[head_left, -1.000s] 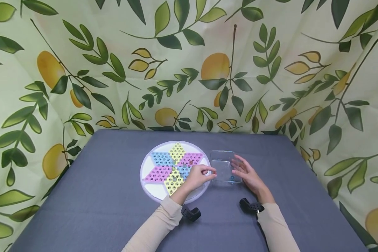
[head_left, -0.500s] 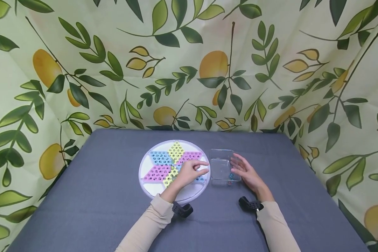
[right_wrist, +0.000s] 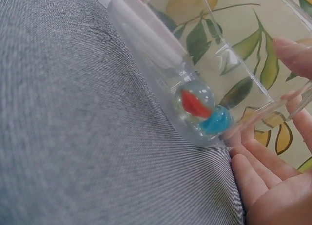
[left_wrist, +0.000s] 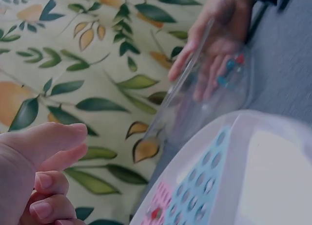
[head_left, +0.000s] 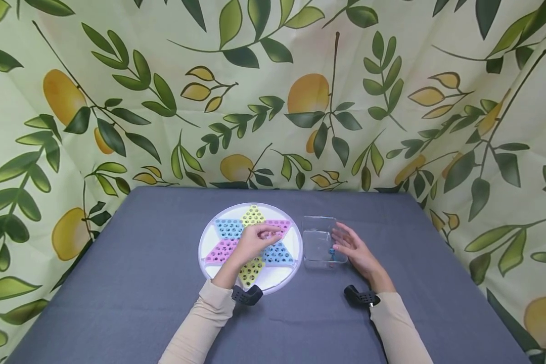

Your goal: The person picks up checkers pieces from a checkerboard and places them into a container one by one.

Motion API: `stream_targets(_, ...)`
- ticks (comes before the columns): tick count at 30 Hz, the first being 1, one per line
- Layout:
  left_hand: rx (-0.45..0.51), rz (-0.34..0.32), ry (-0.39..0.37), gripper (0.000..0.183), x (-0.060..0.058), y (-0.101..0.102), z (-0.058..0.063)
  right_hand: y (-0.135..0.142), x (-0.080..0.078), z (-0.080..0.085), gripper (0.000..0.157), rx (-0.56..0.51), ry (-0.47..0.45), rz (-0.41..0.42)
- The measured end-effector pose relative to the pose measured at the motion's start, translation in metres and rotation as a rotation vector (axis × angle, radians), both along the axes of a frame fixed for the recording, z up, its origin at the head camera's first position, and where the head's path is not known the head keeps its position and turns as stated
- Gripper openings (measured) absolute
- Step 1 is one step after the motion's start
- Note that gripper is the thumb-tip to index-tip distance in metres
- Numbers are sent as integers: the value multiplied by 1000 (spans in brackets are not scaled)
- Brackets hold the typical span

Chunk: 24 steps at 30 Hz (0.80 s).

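A round white Chinese checkers board (head_left: 277, 278) with a coloured star of holes lies on the table. My left hand (head_left: 251, 243) hovers over its middle, thumb and index finger apart, with nothing visible between them. In the left wrist view, the other fingers (left_wrist: 51, 205) curl loosely. A clear plastic box (head_left: 316, 242) stands right of the board. My right hand (head_left: 358, 252) rests against its right side with fingers fairly straight. Inside, at the near right corner, lie a clear marble with a red swirl (right_wrist: 195, 104) and blue marbles (right_wrist: 218, 120).
Grey cloth (head_left: 132, 283) covers the table. A curtain with leaves and fruit (head_left: 255, 101) hangs behind it. A black wrist camera (head_left: 247, 295) is on the left wrist and another wrist camera (head_left: 359, 296) on the right. A red marble (left_wrist: 156, 214) sits in the board's pink part.
My left hand let go of a small reddish marble at the box and moved left over the board. The marble rolled to the near right corner. My right hand has stayed put.
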State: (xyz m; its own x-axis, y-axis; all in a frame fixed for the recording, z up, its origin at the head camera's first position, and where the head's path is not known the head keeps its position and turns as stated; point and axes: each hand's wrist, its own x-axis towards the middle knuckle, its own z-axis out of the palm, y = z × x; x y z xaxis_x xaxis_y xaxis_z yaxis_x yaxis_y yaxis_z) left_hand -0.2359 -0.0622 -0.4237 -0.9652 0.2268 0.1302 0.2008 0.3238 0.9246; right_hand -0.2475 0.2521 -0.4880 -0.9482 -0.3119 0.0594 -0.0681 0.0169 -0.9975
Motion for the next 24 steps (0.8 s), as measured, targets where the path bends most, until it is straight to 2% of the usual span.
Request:
stream_targets(5, -12, 46, 7, 29, -5, -15, 2, 0, -1, 2, 76, 11, 0, 0)
stream_targets(9, -31, 69, 5, 31, -9, -24, -1, 1, 1, 1, 76, 46, -20, -5)
stream_targets(15, -77, 105, -15, 29, -11, -36, -4, 1, 1, 0, 77, 38, -21, -5)
stream_targets(18, -110, 107, -24, 28, -14, -44, -7, 1, 1, -1, 77, 33, -23, -3)
stream_targets(24, -190, 67, -39, 31, -18, -57, -14, 0, 1, 0, 77, 35, -27, -21)
